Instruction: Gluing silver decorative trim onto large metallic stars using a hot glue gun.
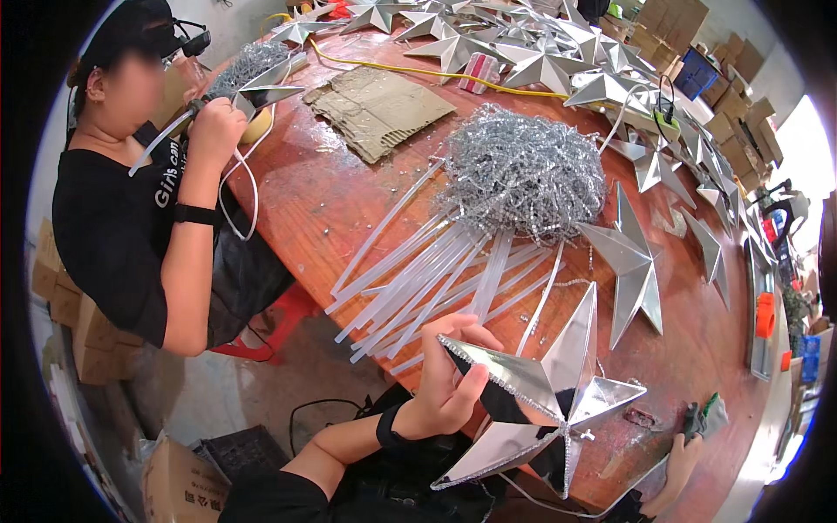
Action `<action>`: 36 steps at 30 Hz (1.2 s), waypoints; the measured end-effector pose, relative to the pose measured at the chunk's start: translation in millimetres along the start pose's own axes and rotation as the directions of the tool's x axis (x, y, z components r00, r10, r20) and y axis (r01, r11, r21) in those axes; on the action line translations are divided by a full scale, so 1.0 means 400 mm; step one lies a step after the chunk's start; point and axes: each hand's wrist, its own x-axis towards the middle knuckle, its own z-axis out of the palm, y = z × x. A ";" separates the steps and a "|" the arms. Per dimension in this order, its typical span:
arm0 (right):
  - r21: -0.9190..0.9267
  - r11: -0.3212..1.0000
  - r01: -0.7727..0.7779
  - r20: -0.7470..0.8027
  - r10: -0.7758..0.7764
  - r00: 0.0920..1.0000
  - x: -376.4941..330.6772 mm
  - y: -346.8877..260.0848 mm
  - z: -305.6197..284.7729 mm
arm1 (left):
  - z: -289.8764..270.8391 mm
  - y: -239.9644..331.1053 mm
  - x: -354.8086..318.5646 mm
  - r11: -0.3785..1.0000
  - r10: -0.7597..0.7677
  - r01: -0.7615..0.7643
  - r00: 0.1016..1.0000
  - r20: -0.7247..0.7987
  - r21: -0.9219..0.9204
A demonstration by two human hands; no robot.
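Observation:
My left hand (449, 379) grips one point of a mirrored silver five-pointed star (558, 392), thumb on its face and fingers curled behind. Sparkling rhinestone trim runs along some of the star's edges and ridges, and a small loose bit shows near its centre. At the lower right, my right hand (683, 462) is closed around a dark grey and green tool (704, 418); its exact kind is unclear. That hand rests close to the table's near edge, apart from the star. Beyond the star lie many translucent glue sticks (418, 279) and a heap of silver rhinestone trim (527, 174).
A co-worker (122, 200) at the left holds a glue gun and another star piece. More silver stars (632, 270) crowd the table's (296, 200) far and right sides. Flattened cardboard (375, 109), a yellow cable (401, 70) and white cords cross the top; boxes (183, 484) stand below.

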 end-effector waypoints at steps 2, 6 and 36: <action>0.234 0.971 -0.043 0.006 0.042 0.999 0.010 0.033 -0.005 | -0.001 0.002 0.003 1.000 0.026 -0.026 1.000 0.018 0.002; 0.687 0.723 -0.067 0.091 0.005 0.996 0.025 -0.023 -0.017 | 0.000 0.006 -0.006 1.000 0.010 -0.009 0.999 0.036 -0.025; 0.777 -0.166 -0.607 0.458 -0.512 0.727 -0.233 -0.507 -0.136 | 0.015 -0.010 0.000 0.997 -0.026 0.035 0.992 -0.127 0.072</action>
